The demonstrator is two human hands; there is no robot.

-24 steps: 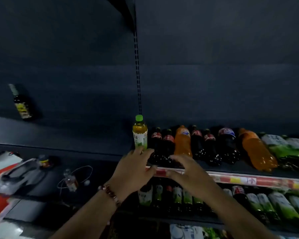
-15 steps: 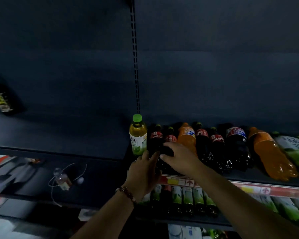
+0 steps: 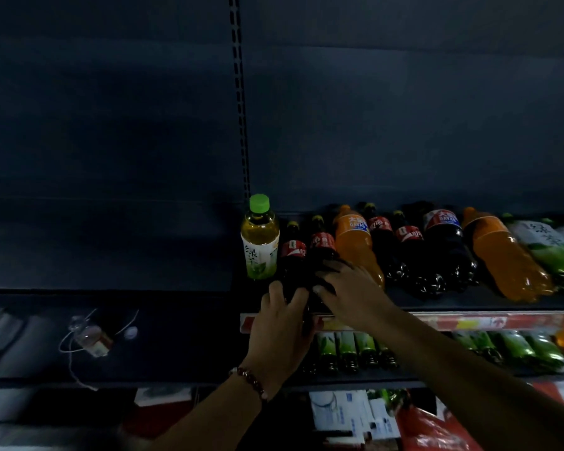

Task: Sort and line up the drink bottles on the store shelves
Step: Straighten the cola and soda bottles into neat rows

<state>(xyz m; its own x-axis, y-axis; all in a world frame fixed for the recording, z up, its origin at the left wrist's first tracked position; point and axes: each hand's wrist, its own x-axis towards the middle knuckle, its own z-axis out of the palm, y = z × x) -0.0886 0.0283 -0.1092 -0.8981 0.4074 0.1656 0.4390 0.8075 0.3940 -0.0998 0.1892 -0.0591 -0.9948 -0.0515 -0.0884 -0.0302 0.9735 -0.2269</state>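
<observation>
A dim store aisle with dark blue-grey back panels fills the view, split by a slotted upright post (image 3: 240, 102). The shelf (image 3: 469, 302) to the right of that post carries a row of drink bottles behind a red and yellow price strip (image 3: 469, 322). The green tea bottle (image 3: 260, 239), with its bright green cap, stands upright just right of the post's foot. Beside it, on the side away from the post, stand two dark cola bottles with red labels: the first cola bottle (image 3: 293, 255) and the second cola bottle (image 3: 323, 245), touching each other. The left hand (image 3: 279, 333), a beaded bracelet (image 3: 249, 379) on its wrist, curls its fingers round the base of the first cola bottle. The right hand (image 3: 349, 291) lies over the lower body of the second cola bottle with its fingers bent round it. Further from the post come an orange soda bottle (image 3: 355, 245), more dark cola bottles, a second orange bottle (image 3: 502, 258) leaning away from the post, and tilted green tea bottles at the frame edge. On the shelf below, green-labelled bottles (image 3: 349, 349) stand in a row. Left of the post, a small clear bottle (image 3: 90, 336) lies on the dark lower shelf beside a thin white cord.
</observation>
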